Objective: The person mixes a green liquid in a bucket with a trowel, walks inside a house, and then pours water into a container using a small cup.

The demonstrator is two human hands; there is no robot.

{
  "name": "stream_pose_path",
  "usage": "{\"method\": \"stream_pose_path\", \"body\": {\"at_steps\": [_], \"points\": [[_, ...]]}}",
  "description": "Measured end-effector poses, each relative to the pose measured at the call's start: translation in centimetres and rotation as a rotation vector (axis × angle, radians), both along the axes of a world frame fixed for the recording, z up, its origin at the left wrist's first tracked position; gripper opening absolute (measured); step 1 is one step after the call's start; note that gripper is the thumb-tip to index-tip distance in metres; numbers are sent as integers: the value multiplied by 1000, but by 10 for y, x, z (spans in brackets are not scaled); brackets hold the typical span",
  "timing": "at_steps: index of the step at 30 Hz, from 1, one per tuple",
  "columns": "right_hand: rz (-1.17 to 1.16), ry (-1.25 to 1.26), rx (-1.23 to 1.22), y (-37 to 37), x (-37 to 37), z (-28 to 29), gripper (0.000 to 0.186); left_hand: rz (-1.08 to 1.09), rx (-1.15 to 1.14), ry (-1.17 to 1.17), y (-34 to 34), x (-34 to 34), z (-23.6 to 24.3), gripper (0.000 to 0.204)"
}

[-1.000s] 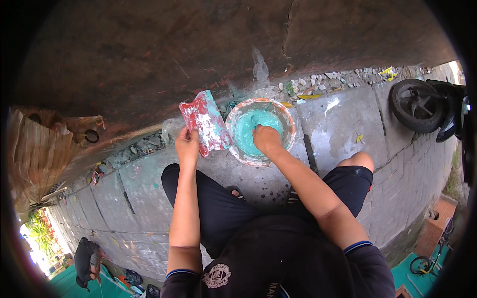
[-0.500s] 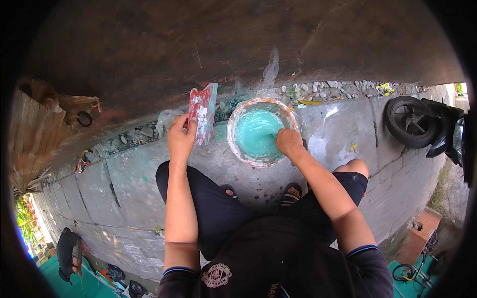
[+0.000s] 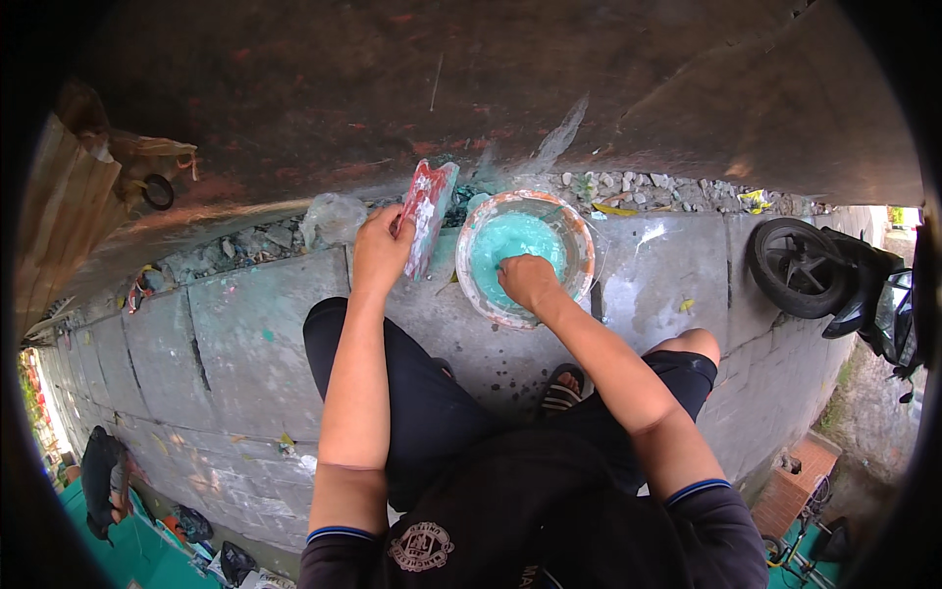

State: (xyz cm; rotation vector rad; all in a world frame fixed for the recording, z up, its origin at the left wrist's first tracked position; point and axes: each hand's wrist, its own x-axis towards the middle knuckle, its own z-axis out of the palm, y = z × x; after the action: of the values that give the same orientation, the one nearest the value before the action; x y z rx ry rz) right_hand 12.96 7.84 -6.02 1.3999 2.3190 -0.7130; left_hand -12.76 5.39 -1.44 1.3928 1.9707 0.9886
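My left hand (image 3: 383, 240) grips a red board (image 3: 435, 201) with white and turquoise smears, tilted nearly edge-on just left of a bucket. The bucket (image 3: 587, 257) has a white, orange-stained rim and holds turquoise paint (image 3: 525, 231). My right hand (image 3: 525, 280) is closed low over the paint, inside the rim; whatever its fingers hold is hidden by the hand and paint. My knees and sandalled feet are on either side below the bucket, on grey paving.
A dark wall (image 3: 471, 79) rises beyond a rubble strip (image 3: 667, 191). A scooter wheel (image 3: 795, 265) stands at the right, a corrugated sheet (image 3: 78, 216) at the left. Another person (image 3: 98, 476) bends at the lower left; bicycles (image 3: 805, 525) are at the lower right.
The board has turned more edge-on and moved right and up with my left hand. My right hand swung rightward in the bucket, then back left. The view has shifted slightly.
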Motion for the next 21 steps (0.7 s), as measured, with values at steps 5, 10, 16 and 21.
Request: {"method": "stream_pose_path", "body": {"at_steps": [5, 10, 16, 21], "points": [[-24, -177, -88, -2, 45, -8, 33, -9, -1, -18, 4, 2, 1, 21], [-113, -233, 113, 33, 61, -9, 31, -2, -14, -25, 2, -1, 2, 19], [-16, -63, 177, 40, 23, -10, 28, -6, -47, -54, 5, 2, 7, 20], [174, -11, 27, 0, 13, 6, 26, 5, -68, -53, 4, -2, -2, 21]]}}
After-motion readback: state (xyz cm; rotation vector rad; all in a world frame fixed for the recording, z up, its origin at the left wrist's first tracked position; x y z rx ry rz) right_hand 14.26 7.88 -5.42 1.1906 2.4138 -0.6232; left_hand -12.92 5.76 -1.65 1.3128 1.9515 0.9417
